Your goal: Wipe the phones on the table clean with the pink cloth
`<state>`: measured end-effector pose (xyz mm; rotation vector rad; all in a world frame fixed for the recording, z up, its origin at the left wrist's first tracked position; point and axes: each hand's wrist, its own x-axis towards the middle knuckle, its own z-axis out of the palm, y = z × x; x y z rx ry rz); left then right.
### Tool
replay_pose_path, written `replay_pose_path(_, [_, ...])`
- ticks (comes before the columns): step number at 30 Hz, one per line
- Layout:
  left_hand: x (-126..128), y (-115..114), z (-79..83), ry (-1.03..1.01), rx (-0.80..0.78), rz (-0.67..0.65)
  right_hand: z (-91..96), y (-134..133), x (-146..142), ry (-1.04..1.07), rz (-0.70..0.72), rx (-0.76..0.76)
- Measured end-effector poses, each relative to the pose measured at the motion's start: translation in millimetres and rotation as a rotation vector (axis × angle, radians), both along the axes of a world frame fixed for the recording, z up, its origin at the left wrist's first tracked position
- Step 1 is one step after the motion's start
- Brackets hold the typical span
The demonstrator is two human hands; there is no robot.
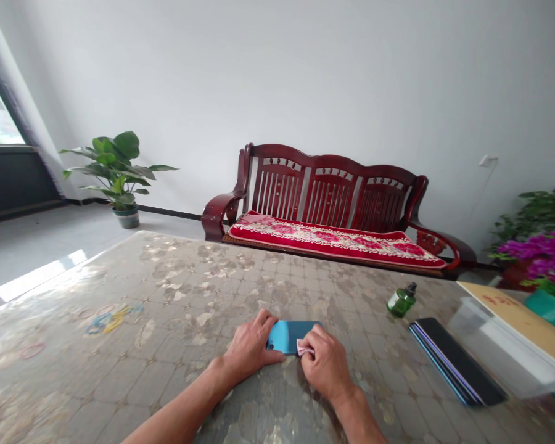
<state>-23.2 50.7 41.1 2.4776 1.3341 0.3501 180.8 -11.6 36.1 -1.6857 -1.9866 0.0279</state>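
Observation:
A blue smartphone (283, 332) lies on the patterned tablecloth, its back with the camera lens facing up. My left hand (253, 343) grips its left end, thumb along the near edge and fingers at the far edge. In my right hand (324, 359) a small pinkish-white cloth (304, 349) is bunched between closed fingers. That cloth rests against the right part of the phone's back. Most of the cloth and the phone's right end are hidden by my right hand.
To the right are a green spray bottle (402, 300), a stack of phones (457, 361), and a clear plastic box (494, 345) by a tan board (520, 317). Rubber bands (111, 319) lie at the left. Behind the table (176, 364) stands a wooden bench (328, 197).

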Motion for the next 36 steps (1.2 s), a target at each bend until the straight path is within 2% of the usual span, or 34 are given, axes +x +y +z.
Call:
replay_pose_path(5, [0, -1, 0.2, 0.012, 0.005, -0.001, -3.5, 14, 12, 0.058, -0.139, 0.044])
replay_pose_path(9, [1, -1, 2.4, 0.011, 0.0, -0.003, -7.0, 25, 22, 0.102, -0.16, 0.069])
replay_pose_path(17, [0, -2, 4.0, 0.022, -0.023, -0.021, -1.4, 16, 25, 0.075, -0.298, -0.066])
replay_pose_path(27, [1, -3, 6.5, 0.037, -0.028, -0.009, -4.9, 14, 29, 0.151, -0.266, 0.031])
replay_pose_path(36, [1, -3, 5.5, 0.021, -0.022, 0.004, -1.5, 9, 26, 0.08, -0.262, -0.045])
